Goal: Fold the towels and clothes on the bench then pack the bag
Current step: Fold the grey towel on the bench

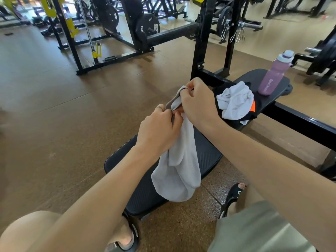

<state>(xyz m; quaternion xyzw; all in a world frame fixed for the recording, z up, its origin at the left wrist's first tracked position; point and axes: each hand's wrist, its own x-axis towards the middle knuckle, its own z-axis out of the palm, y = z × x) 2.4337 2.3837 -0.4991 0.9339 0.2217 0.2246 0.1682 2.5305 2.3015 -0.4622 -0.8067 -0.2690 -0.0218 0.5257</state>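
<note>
Gym machines and weight plates (148, 27) fill the back of the room, standing on a brown rubber floor (54, 110). Nearer, a black padded worktop (209, 157) runs from the person's knees away toward a black steel frame (201, 42). On the far pad of that worktop lies a crumpled white towel (236, 101) heaped over dark clothes with an orange patch (253, 108), and just beyond the heap stands a pink water bottle (272, 77), upright and apart from it. No bag shows anywhere.

Above the near pad of the worktop hangs a grey towel (179, 171), held in the air by its top edge. The left hand (160, 130) pinches that edge, and the right hand (198, 104), just above it and closer to the heap, has its fingers curled round the same bunched edge. The 2 hands are nearly touching.

I would say the folding has barely begun. The cloth droops in a loose sack, so the corners may not be matched; spreading it from such a close grip could leave a lopsided fold, or let the lower end slide off the worktop onto the floor.
</note>
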